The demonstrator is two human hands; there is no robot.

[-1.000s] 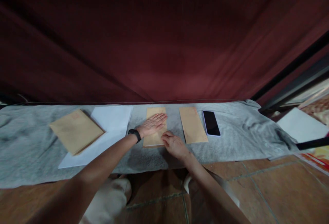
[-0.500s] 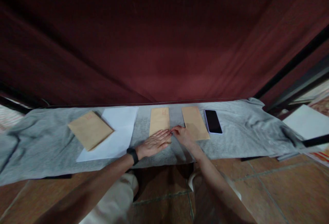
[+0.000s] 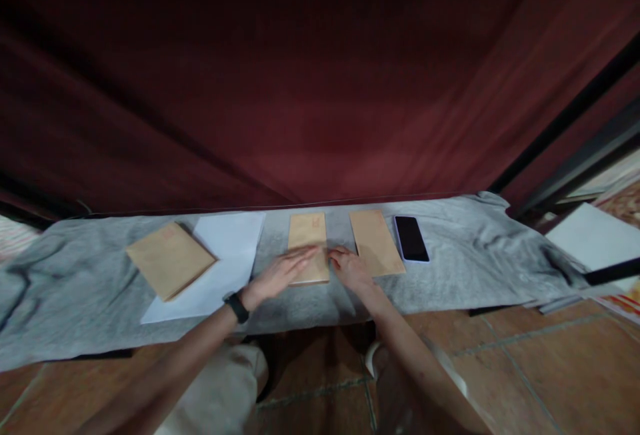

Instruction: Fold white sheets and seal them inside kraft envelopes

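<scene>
Envelope point(image 3: 316, 268) lies on the cloth point(image 3: 300, 308), between white paper point(image 3: 233, 242) left and another envelope point(image 3: 377, 242) right. Left hand point(image 3: 277, 276) lies over it, fingers straight, gripping nothing; right hand point(image 3: 350, 268) curls beside its right edge, pinch unclear.

No text is legible. Reddish print point(image 3: 316, 222), too blurred to read, stands at one o'clock on the central envelope point(image 3: 309, 234); similar marks point(image 3: 169, 234) stand at twelve o'clock on the brown envelope point(image 3: 171, 263) toward half past eight.
</scene>
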